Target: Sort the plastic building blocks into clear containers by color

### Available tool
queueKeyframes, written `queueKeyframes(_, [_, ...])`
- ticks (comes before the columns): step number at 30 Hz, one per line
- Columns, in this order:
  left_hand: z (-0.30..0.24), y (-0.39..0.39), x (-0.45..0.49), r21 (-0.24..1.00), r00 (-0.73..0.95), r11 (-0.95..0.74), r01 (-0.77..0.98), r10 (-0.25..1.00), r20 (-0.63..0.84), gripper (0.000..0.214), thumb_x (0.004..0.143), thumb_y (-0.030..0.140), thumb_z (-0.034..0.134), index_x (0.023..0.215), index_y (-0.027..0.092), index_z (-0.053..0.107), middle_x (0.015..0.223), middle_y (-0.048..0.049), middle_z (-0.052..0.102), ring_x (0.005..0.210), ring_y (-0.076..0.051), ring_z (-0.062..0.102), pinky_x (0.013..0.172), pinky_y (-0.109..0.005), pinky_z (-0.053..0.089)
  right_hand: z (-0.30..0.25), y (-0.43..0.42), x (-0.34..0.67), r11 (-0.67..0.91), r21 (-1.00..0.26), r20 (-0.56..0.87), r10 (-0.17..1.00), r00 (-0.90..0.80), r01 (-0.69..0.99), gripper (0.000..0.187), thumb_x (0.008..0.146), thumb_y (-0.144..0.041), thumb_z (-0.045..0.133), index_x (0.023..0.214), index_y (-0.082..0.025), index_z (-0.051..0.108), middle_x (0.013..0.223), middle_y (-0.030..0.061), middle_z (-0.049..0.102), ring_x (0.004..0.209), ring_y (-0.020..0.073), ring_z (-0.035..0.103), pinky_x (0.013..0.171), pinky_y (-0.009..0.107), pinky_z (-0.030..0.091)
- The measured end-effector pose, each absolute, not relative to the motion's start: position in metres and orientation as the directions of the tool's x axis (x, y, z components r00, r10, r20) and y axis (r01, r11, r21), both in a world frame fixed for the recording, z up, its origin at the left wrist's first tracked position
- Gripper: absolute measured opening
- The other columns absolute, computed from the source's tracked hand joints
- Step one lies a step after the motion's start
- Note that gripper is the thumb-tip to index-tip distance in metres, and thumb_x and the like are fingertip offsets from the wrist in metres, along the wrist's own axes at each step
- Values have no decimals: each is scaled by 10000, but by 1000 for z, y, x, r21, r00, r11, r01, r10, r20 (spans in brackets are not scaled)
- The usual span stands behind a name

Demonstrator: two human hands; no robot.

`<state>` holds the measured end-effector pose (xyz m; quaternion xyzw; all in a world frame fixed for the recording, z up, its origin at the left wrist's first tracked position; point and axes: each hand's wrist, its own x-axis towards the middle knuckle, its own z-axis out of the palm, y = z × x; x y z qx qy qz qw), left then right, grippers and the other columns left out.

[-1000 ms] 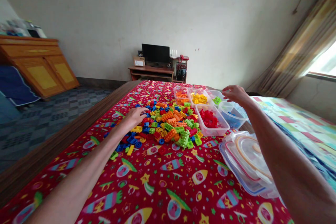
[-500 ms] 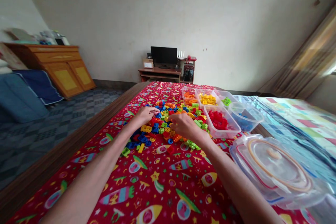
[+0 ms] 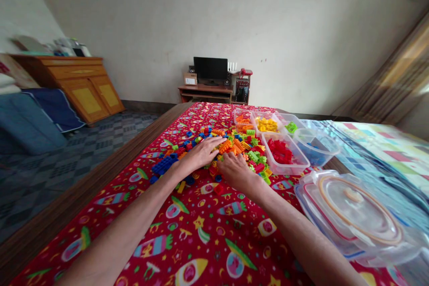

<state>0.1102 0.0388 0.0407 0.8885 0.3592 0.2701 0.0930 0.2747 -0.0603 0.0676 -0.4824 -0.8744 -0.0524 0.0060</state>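
A loose heap of colourful toy building bricks lies on the red patterned tablecloth. My left hand reaches over the middle of the heap, fingers stretched out beside several orange bricks. Close to it, my right hand rests low on the near side of those orange bricks with its fingers curled; what lies under them is hidden. Dark blue bricks show to the left of my left wrist. A single red brick sits on the cloth just in front of the heap.
Right of the heap stand clear tubs holding orange bricks, yellow bricks, red bricks, green bricks and blue bricks. Stacked clear lids lie nearer, at the right. Beyond the table is a desk with a monitor.
My left hand has moved right across the heap, from its left side to the orange bricks, and its fingers have straightened. My right hand has drawn slightly nearer to me. Orange bricks now show between the hands.
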Motion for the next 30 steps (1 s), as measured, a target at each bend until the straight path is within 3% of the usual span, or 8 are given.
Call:
queueKeyframes(3, [25,36,115,350,663,-784,513,621,419,442,834,180,439,1253,226,573,1353,-73,562,1266,-208,494,1099,-380,365,66,-51,282,566,25,124,816,-564,824,294,894,-93,432,1079,-151,652,1138,167,639,1075,267,571,896,394,453])
queueKeyframes(8, [19,39,120,345,606,-748,566,662,441,265,807,147,475,1007,215,634,1070,-78,651,1071,-228,584,965,-383,456,82,-30,307,567,-277,262,821,-507,776,232,841,-151,573,1067,-179,620,956,78,692,863,179,624,743,253,430])
queueKeyframes(13, [20,43,122,351,556,-724,594,685,471,45,792,195,546,820,221,569,890,-39,633,911,-216,597,858,-353,472,92,-22,320,404,-399,427,876,-224,823,285,867,-204,515,1143,-149,560,908,96,691,811,203,623,726,279,413])
queueKeyframes(17, [21,44,121,353,494,-692,630,708,505,84,766,144,510,773,219,546,843,-34,626,871,-208,606,827,-336,472,86,-13,320,353,-505,423,897,-130,787,339,878,-182,426,1197,-166,540,874,81,690,756,210,623,727,303,435])
queueKeyframes(20, [28,41,121,391,404,-617,682,765,502,159,773,126,473,872,217,557,870,-39,653,875,-212,629,835,-340,478,82,-4,318,320,-574,381,919,-101,754,381,891,-154,365,1225,-173,546,954,91,693,777,201,634,759,306,451])
queueKeyframes(23, [36,37,123,448,323,-545,709,815,480,266,793,136,463,1038,211,535,982,-58,678,938,-232,646,864,-362,487,79,-2,320,275,-548,328,939,-100,790,370,913,-165,356,1203,-162,585,1010,108,692,901,207,641,828,308,453])
queueKeyframes(27, [42,35,128,470,316,-559,683,806,501,474,767,111,482,1234,196,469,1196,-89,638,1094,-244,609,960,-378,471,72,-13,322,338,-310,207,936,-283,889,370,863,-216,538,1229,-188,584,1176,112,648,1137,228,566,951,315,422])
queueKeyframes(30, [42,35,130,456,330,-601,657,772,543,506,758,84,468,1254,183,482,1275,-87,602,1149,-220,579,1019,-366,446,69,-21,319,415,-175,79,910,-408,893,383,846,-186,566,1227,-207,591,1211,101,634,1173,214,546,979,299,415])
